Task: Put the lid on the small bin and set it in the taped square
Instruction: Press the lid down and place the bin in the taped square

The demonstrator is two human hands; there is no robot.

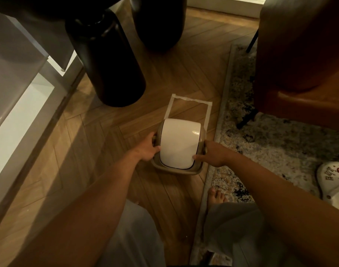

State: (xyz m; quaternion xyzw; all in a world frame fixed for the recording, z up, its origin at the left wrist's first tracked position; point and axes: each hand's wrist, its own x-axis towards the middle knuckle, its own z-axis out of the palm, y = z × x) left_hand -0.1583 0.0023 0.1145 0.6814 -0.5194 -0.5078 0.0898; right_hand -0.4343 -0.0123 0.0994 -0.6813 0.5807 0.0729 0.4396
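A small beige bin (pixel 191 171) stands on the wooden floor with its white curved lid (pixel 179 143) seated on top. My left hand (pixel 148 149) grips the bin's left side and my right hand (pixel 214 153) grips its right side, thumb on the lid's edge. A square of white tape (pixel 191 101) is marked on the floor just beyond the bin; the bin covers the square's near edge, and its far part is bare floor.
Two big dark round objects (pixel 109 60) stand beyond the tape at left. A brown leather chair (pixel 299 54) sits at right on a patterned rug (pixel 270 143). A white clog (pixel 333 180) lies on the rug. A white cabinet (pixel 16 78) lines the left.
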